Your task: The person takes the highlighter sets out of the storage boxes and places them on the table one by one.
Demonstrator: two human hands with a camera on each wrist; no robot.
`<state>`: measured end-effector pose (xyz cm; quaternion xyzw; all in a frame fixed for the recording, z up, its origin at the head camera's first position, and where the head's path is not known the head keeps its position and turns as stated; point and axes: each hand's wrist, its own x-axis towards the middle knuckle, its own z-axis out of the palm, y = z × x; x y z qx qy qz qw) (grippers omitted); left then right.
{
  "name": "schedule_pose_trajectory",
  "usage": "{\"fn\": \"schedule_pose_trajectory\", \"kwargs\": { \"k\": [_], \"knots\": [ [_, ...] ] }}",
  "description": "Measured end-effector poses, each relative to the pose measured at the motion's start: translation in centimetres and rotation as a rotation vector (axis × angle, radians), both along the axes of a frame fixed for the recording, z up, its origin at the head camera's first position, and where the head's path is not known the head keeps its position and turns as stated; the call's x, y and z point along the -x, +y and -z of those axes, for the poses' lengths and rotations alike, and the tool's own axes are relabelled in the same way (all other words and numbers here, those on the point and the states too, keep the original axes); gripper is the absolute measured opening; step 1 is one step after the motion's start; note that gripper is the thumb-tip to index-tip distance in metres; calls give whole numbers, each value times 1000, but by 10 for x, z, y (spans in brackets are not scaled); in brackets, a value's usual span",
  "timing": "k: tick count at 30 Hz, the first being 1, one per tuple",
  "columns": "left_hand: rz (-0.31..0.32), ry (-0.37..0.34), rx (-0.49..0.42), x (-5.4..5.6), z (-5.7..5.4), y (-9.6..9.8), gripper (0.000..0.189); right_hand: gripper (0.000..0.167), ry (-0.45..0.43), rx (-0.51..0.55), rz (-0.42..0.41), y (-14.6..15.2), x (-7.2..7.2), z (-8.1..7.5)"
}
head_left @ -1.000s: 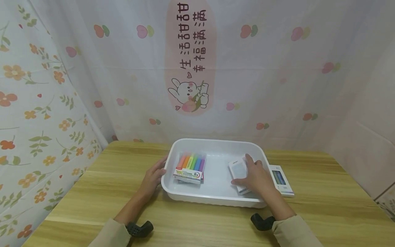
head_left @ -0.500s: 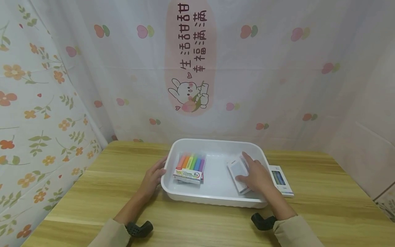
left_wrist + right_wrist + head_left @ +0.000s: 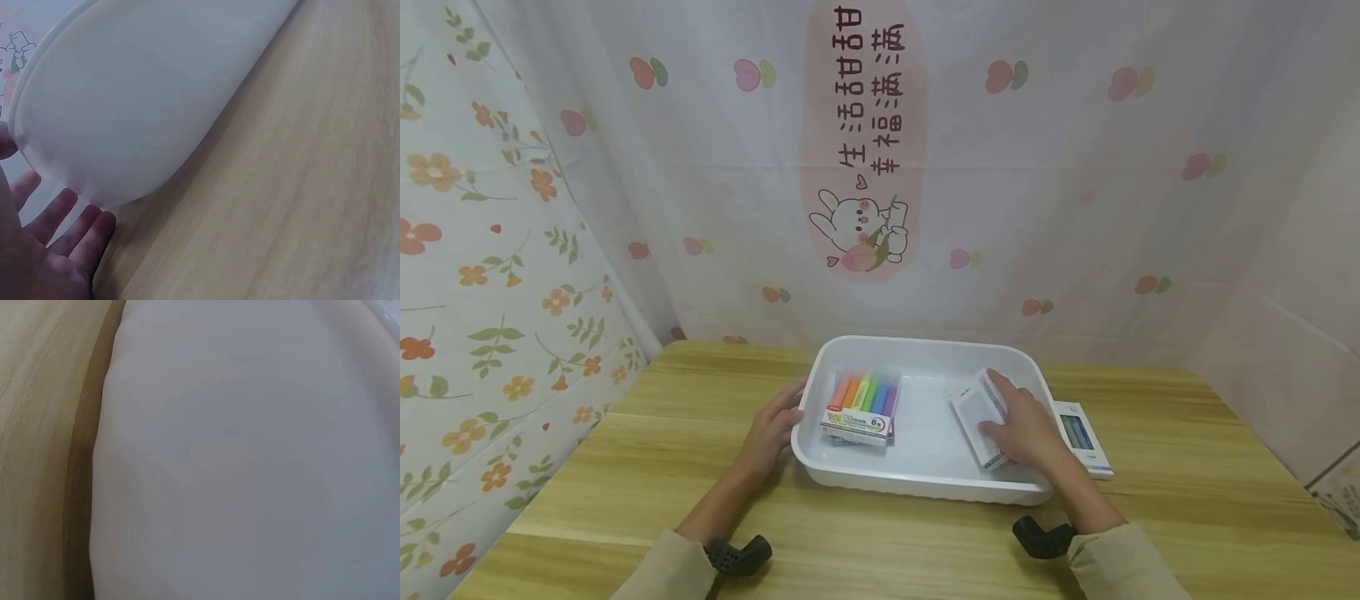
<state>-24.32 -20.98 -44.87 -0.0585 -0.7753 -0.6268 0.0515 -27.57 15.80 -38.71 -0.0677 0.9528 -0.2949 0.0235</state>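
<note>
A white plastic tray point(image 3: 922, 487) stands on the table. My left hand point(image 3: 772, 433) touches its left end from outside; in the left wrist view the fingers point(image 3: 56, 212) lie against the outer wall, fairly straight. In the right half of the tray, my right hand point(image 3: 1026, 425) grips a flat white box point(image 3: 977, 417) with a pale window, thumb on its face and the other fingers at its right edge. The box slants, its contents too pale to tell. A pack of rainbow-coloured highlighters point(image 3: 865, 400) lies on another pack at the tray's left.
Beyond the tray's right wall lies another white box point(image 3: 1086, 442) with dark bluish sticks in its window, partly hidden by the tray. The wooden table point(image 3: 880, 550) ends at a printed curtain point(image 3: 1037, 208) behind. Black wrist mounts point(image 3: 741, 556) sit at both sleeves.
My right thumb has moved from the white box's left edge onto its face, and the box has shifted slightly left and tipped a little. The left hand and the tray stay in place.
</note>
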Motion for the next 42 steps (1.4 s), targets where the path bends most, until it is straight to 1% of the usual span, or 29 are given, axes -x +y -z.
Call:
{"fn": "schedule_pose_trajectory", "kwargs": {
  "k": [8, 14, 21, 24, 30, 42],
  "knots": [
    [20, -4, -16, 1, -1, 0, 55, 85, -6, 128, -17, 5, -3, -8],
    [33, 4, -27, 2, -1, 0, 55, 86, -7, 177, -24, 13, -2, -15],
    [31, 3, -28, 1, -3, 0, 55, 88, -57, 255, -10, 25, -5, -29],
    [30, 1, -23, 1, -3, 0, 55, 89, -63, 287, -14, 31, -5, -34],
    [29, 11, -17, 0, -2, -1, 56, 93, -39, 311, -9, 44, -2, -38],
    [27, 13, 7, 0, -2, -2, 55, 91, -2, 353, -14, 65, -1, -47]
  ]
}}
